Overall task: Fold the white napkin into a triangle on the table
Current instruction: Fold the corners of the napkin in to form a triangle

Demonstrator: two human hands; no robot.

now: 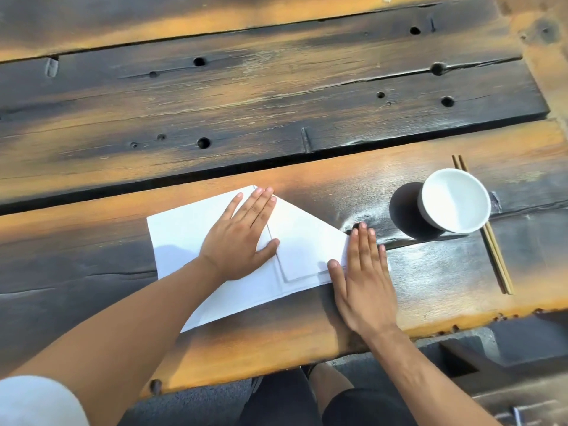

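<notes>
White napkin (184, 232), centre frame: light, limp, creasable, likely slippery; left hand (242, 238) and right hand (362, 272) pressed flat, fingers straight; take by corners.

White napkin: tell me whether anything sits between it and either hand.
Nothing visible does. The left hand lies flat on the white folded paper napkin; the right hand presses its right corner.

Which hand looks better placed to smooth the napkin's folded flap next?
Probably the right hand: it lies flat at the flap's right corner, free to sweep across, while the left hand presses the napkin steady.
</notes>
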